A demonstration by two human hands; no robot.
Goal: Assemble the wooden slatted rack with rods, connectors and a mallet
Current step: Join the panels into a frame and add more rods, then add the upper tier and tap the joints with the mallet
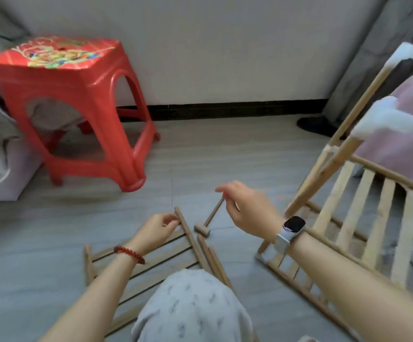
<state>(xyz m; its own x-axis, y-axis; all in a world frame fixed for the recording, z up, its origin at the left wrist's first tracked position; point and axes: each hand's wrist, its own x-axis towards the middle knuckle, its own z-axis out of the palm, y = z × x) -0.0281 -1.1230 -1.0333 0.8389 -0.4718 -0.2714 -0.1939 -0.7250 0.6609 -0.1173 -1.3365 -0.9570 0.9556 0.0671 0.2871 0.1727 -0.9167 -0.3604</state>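
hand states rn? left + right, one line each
Left hand: pinching the top end of the slatted panel's side rod.
Right hand: gripping the mallet by its handle end, head on the floor.

A grey plank floor (237,154) is seen, on which a flat slatted panel (151,257), loose rods (212,257), a small wooden mallet (206,222), a red plastic stool (77,107) and a partly built rack (343,218) are rested.
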